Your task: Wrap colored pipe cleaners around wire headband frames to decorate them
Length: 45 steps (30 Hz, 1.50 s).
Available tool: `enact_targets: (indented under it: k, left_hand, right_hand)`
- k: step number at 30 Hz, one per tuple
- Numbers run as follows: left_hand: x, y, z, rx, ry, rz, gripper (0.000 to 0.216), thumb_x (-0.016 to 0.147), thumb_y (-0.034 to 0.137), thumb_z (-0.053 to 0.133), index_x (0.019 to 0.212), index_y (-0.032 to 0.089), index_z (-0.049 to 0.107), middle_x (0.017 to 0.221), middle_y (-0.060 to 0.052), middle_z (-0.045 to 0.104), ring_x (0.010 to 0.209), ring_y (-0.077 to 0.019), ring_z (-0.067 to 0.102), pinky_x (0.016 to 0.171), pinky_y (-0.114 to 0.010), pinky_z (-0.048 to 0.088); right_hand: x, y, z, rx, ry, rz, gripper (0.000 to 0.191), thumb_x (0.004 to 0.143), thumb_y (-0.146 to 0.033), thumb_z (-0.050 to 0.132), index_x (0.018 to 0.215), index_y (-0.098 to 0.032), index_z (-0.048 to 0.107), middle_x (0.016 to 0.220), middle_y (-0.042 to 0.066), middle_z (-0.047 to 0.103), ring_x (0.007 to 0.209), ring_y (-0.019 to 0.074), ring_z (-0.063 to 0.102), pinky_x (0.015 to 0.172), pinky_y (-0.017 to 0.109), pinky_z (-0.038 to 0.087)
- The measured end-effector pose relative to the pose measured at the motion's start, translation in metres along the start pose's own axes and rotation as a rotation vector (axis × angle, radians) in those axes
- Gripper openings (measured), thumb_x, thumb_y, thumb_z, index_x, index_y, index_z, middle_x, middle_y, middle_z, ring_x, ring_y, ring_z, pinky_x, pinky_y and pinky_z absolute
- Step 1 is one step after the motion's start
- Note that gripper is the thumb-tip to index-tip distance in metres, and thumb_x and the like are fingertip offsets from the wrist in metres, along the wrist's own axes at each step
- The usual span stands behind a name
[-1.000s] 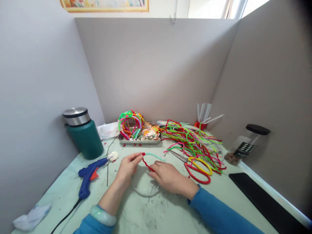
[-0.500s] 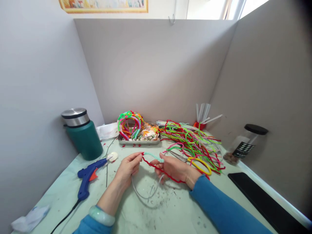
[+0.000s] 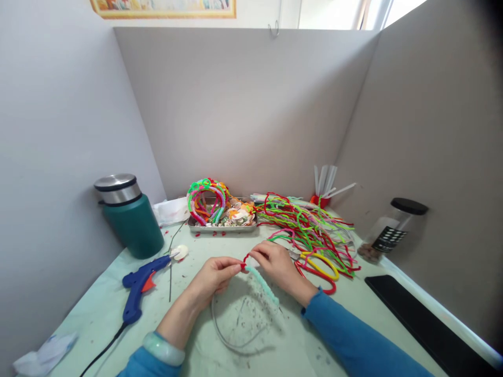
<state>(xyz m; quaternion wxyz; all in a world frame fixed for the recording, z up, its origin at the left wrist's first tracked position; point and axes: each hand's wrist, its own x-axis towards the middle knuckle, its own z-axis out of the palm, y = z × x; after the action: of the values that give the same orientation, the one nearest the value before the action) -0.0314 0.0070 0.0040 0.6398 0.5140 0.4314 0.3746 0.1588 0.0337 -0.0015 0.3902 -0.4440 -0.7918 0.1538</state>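
My left hand [image 3: 215, 276] pinches the end of a thin clear headband [image 3: 236, 343] whose upper stretch is wrapped in pale teal pipe cleaner [image 3: 262, 286]. My right hand [image 3: 277, 265] pinches a red pipe cleaner [image 3: 245, 258] right at that same end, fingertips of both hands almost touching. The bare part of the band curves down over the table toward me. Scissors with red and yellow handles [image 3: 319, 269] lie just right of my right hand.
A blue glue gun [image 3: 140, 283] lies at left, a green flask [image 3: 128, 216] behind it. A metal tray [image 3: 222, 226] holds finished headbands and shells. A pile of pipe cleaners [image 3: 310, 226], a jar [image 3: 393, 228], a black pad [image 3: 424, 327] and a crumpled tissue [image 3: 41, 356] are around.
The headband has turned so the teal wrapped part now points down toward me. My right hand has moved up to the band's end, and the long red strand no longer trails under it.
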Motion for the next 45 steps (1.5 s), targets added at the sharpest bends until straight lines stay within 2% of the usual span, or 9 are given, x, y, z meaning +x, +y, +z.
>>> enact_targets:
  k: [5,11,18,24,27,30,33,36,45]
  left_hand:
    - [0.004,0.000,0.001,0.132,0.129,-0.009,0.041,0.062,0.047,0.068,0.082,0.011,0.070,0.042,0.008,0.040,0.036,-0.0030,0.019,0.038,-0.021,0.011]
    - [0.007,0.000,0.006,0.231,0.253,0.036,0.037,0.058,0.043,0.069,0.078,0.012,0.072,0.045,0.004,0.054,0.039,-0.0061,0.032,0.042,-0.022,0.021]
    - [0.010,-0.003,0.005,0.229,0.312,0.106,0.033,0.061,0.034,0.068,0.086,0.012,0.070,0.053,0.002,0.060,0.040,-0.0062,0.036,0.041,-0.020,0.025]
    - [0.014,-0.006,0.002,0.134,0.290,0.185,0.034,0.060,0.033,0.069,0.087,0.012,0.062,0.066,0.001,0.062,0.042,-0.0048,0.040,0.039,-0.018,0.029]
    - [0.016,-0.008,0.001,0.050,0.275,0.206,0.046,0.058,0.034,0.072,0.095,0.015,0.053,0.067,0.003,0.061,0.040,-0.0050,0.042,0.037,-0.018,0.032]
    - [0.014,-0.007,0.002,0.041,0.228,0.121,0.052,0.059,0.040,0.072,0.098,0.014,0.051,0.067,0.002,0.061,0.036,-0.0045,0.041,0.035,-0.019,0.033]
    - [0.010,-0.004,0.003,0.111,0.180,-0.032,0.044,0.066,0.050,0.063,0.085,0.011,0.056,0.070,-0.004,0.065,0.034,-0.0035,0.039,0.032,-0.018,0.030]
    - [0.007,-0.003,0.001,0.063,0.136,-0.093,0.046,0.073,0.057,0.052,0.075,0.011,0.057,0.066,-0.005,0.064,0.031,-0.0032,0.037,0.030,-0.017,0.028]
    - [0.005,-0.003,-0.010,-0.147,-0.052,-0.104,0.025,0.069,0.036,0.068,0.072,0.013,0.057,0.055,0.003,0.055,0.033,-0.0032,0.039,0.032,-0.016,0.032]
  right_hand:
    - [0.001,-0.010,-0.009,-0.015,0.144,-0.127,0.016,0.085,-0.025,0.051,0.086,-0.017,0.065,0.087,0.007,0.062,0.086,0.0185,0.053,0.078,0.030,0.038]
    - [-0.004,-0.020,-0.003,0.043,-0.138,-0.106,0.009,0.080,-0.024,0.057,0.085,-0.018,0.063,0.075,0.001,0.064,0.066,0.0124,0.055,0.059,0.021,0.037]
    - [-0.012,-0.019,0.010,-0.072,-0.075,-0.076,0.009,0.082,-0.021,0.053,0.077,-0.017,0.059,0.070,0.002,0.063,0.064,0.0126,0.055,0.058,0.021,0.035]
    - [-0.012,-0.021,0.010,-0.044,-0.078,-0.057,0.007,0.083,-0.024,0.053,0.084,-0.019,0.057,0.074,0.001,0.064,0.064,0.0128,0.056,0.059,0.021,0.036]
    - [-0.013,-0.020,0.011,-0.039,-0.076,-0.073,0.007,0.085,-0.022,0.050,0.085,-0.019,0.057,0.075,0.002,0.064,0.066,0.0130,0.057,0.060,0.021,0.036]
    - [-0.013,-0.017,0.013,-0.033,-0.070,-0.099,0.008,0.085,-0.021,0.049,0.085,-0.019,0.057,0.076,0.002,0.064,0.067,0.0133,0.057,0.062,0.022,0.037]
    - [-0.013,-0.013,0.013,-0.029,-0.063,-0.120,0.008,0.085,-0.019,0.049,0.084,-0.018,0.057,0.075,0.003,0.064,0.067,0.0133,0.057,0.062,0.022,0.037]
    - [-0.012,-0.012,0.011,-0.012,-0.068,-0.147,0.009,0.085,-0.018,0.049,0.083,-0.017,0.057,0.076,0.003,0.063,0.068,0.0133,0.056,0.063,0.022,0.038]
    - [-0.014,-0.020,0.006,0.111,-0.144,-0.325,0.010,0.086,-0.020,0.049,0.086,-0.017,0.059,0.076,0.003,0.063,0.068,0.0124,0.055,0.064,0.022,0.039]
